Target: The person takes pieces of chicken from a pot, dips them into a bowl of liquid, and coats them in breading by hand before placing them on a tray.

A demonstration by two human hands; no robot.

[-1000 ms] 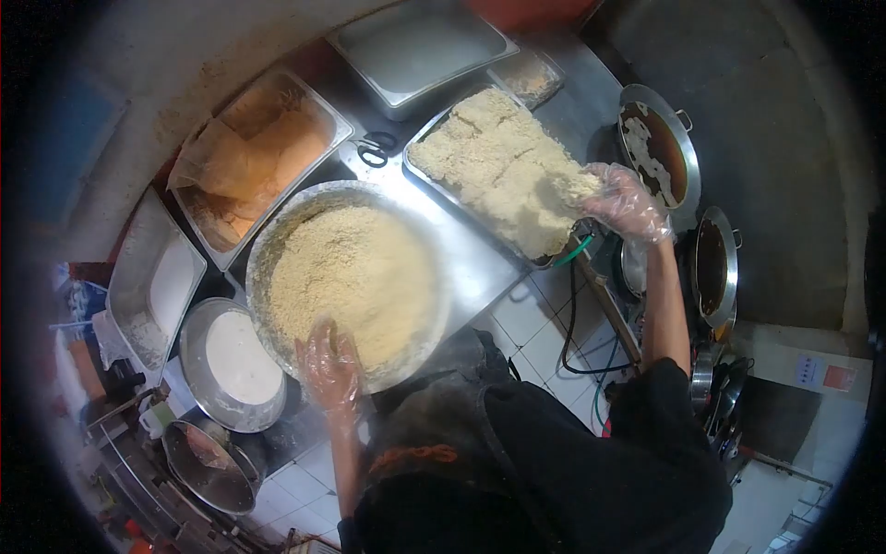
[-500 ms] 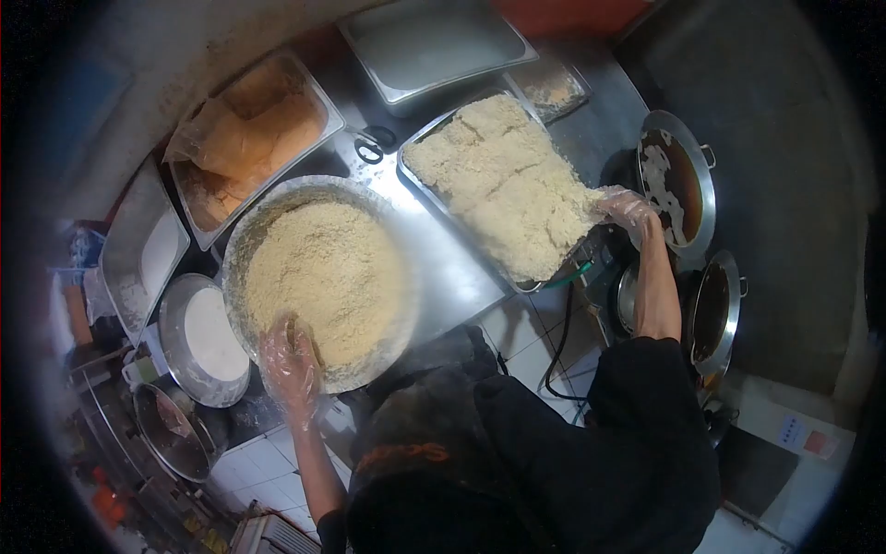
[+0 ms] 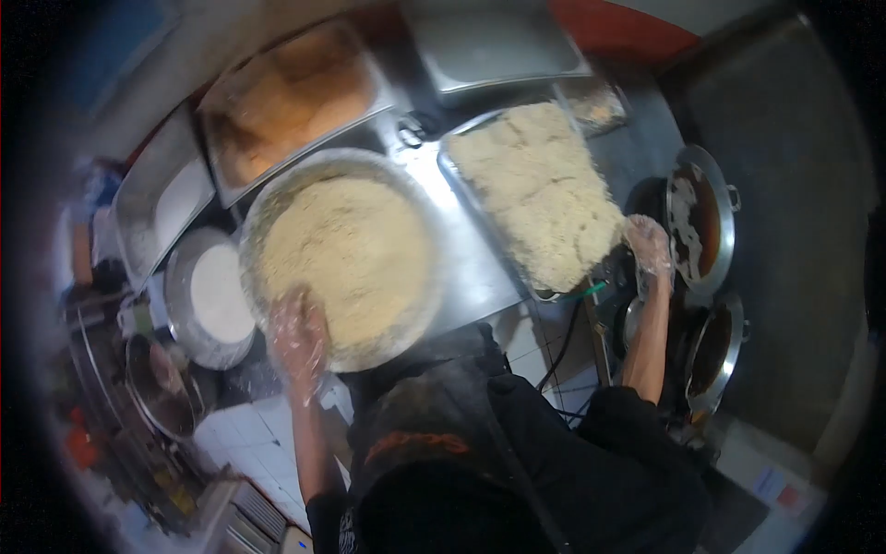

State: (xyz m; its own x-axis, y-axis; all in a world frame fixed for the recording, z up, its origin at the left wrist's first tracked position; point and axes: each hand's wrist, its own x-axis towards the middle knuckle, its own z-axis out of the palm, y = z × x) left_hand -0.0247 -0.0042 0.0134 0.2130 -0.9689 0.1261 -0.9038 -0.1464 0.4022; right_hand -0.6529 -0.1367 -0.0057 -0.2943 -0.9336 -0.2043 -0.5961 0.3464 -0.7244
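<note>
My left hand (image 3: 300,337), in a clear plastic glove, lies over the near left rim of a large round bowl (image 3: 254,198). Its fingers are loosely apart, with the tips at the pale crumb coating (image 3: 346,249) inside. On the right, my gloved right hand (image 3: 649,245) is closed, its knuckles dusted with crumbs. It is beside the right edge of a heap of crumb-coated pieces (image 3: 535,185), which covers most of a metal tray (image 3: 480,222). Whatever the right fingers may hold is hidden.
Behind the bowl are a pan of orange powder (image 3: 295,102), scissors (image 3: 413,129) and a steel pan (image 3: 494,46). A bowl of white batter (image 3: 221,295) stands at left. Two woks of dark liquid (image 3: 706,222) are at right. A green hose (image 3: 591,289) shows below the tray.
The whole view has shifted, so the bowl and tray appear further right and higher. My right hand has come away slightly from the tray's edge and curled up. My left hand stays at the bowl.
</note>
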